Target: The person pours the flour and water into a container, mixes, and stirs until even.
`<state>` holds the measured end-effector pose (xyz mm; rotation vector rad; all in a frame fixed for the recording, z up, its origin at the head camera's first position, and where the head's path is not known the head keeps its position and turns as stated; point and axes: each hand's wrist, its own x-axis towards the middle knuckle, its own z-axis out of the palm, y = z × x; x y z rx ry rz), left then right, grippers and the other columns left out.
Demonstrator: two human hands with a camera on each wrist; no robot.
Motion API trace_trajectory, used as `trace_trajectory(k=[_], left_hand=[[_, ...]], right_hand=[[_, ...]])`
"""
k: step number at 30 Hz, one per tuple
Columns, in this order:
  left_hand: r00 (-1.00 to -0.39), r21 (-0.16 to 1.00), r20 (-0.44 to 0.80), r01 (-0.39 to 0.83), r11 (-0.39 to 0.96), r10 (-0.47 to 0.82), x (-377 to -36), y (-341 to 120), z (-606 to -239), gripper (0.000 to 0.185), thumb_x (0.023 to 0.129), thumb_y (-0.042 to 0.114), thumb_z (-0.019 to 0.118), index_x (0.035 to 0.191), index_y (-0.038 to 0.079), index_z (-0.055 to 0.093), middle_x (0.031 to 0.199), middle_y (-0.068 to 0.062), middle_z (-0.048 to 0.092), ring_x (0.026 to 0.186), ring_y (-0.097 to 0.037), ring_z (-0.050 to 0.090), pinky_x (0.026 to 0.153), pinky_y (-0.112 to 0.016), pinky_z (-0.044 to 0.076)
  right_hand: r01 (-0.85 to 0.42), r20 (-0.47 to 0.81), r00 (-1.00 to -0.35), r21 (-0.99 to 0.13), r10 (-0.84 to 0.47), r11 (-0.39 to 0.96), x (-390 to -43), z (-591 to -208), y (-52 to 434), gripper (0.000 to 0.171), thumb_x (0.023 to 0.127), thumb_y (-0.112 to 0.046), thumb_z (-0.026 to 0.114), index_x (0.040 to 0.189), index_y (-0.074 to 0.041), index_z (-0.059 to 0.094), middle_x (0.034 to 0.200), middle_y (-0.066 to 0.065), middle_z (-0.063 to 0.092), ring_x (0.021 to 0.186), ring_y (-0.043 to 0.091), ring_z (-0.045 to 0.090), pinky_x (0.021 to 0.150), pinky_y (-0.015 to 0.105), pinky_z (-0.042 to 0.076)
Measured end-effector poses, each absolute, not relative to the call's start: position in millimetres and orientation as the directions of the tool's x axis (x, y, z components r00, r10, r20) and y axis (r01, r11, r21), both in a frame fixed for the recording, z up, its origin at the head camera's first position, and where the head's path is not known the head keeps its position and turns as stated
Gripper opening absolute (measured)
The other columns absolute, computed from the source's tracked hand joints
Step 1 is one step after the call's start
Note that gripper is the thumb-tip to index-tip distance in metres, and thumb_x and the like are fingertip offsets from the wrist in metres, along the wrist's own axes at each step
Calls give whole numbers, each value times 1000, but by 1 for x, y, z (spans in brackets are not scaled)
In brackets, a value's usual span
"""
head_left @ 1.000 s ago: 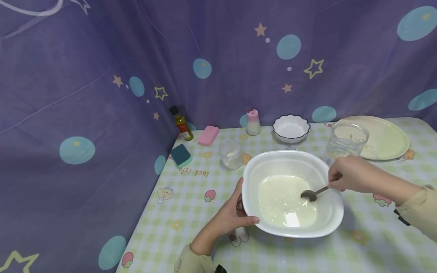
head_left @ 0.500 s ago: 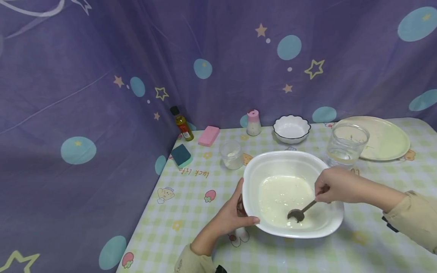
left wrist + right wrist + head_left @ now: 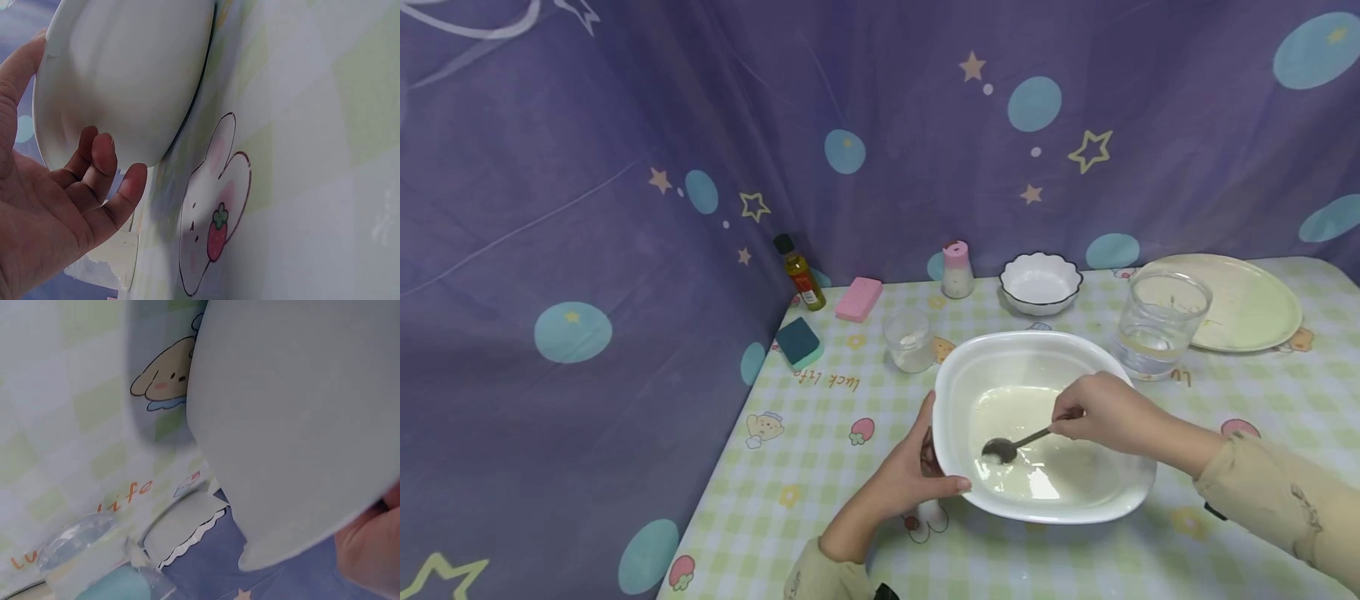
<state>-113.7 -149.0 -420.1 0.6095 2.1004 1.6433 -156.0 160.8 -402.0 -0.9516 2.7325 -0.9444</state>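
Note:
A white basin (image 3: 1037,510) holds a pale, milky liquid (image 3: 1018,404) with small bubbles or lumps. On its left side my left hand (image 3: 904,477) grips the rim, thumb over the edge and fingers beneath. From the left wrist, curled fingers of the hand (image 3: 69,206) show against the basin's outer wall (image 3: 131,75). My right hand (image 3: 1108,412) pinches the handle of a dark spoon (image 3: 1000,451), whose bowl dips in the liquid near the left side. In the right wrist view the basin wall (image 3: 294,425) hides the spoon and most of the hand (image 3: 372,550).
Behind the basin stand a small clear cup (image 3: 912,357) with white contents, a pink-capped shaker (image 3: 957,273), a scalloped bowl (image 3: 1039,285) and a glass jar of water (image 3: 1150,350). An oval plate (image 3: 1255,308), oil bottle (image 3: 803,279), pink sponge (image 3: 858,300) and dark green sponge (image 3: 798,342) lie around.
My right hand has swept the spoon leftward through the liquid, from the basin's right side to its left, passing nearer the front edge. The left hand and basin stay put.

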Motion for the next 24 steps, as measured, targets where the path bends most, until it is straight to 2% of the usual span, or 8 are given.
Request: trace_trajectory(k=[6,12,19,24], left_hand=[[-822,971,-51,93,221,567,-113,-148,-418,116,81,9,79,157,19,-8,119,-28,58,85,-13,62,81,-38,54],[-823,972,-46,94,215,567,-117,-150,-430,117,81,10,79,157,22,-9,119,-28,58,85,-15,63,80,-38,54],[-825,974,-30,103,202,565,-124,-154,-451,116,82,14,80,156,36,-7,120,-20,60,87,-19,64,80,-37,55],[-819,979,9,123,161,574,-124,-154,-453,116,81,15,81,156,35,-6,120,-21,60,88,-21,66,79,-39,56]], right_hand=[[-472,136,-864,-551,-485,688,-161,-402,155,16,82,-13,77,69,-21,72,59,-17,59,54,2,44,52,24,39],[-427,133,-895,-529,-426,733,-168,-399,160,12,82,-13,76,71,-17,74,63,-15,62,56,5,49,53,26,42],[-397,125,-913,-494,-389,773,-177,-395,176,9,83,-12,75,74,-13,74,66,-11,65,57,6,51,53,27,43],[-394,120,-916,-448,-383,802,-180,-389,189,10,82,-12,75,73,-14,74,67,-11,65,58,6,52,54,29,43]])
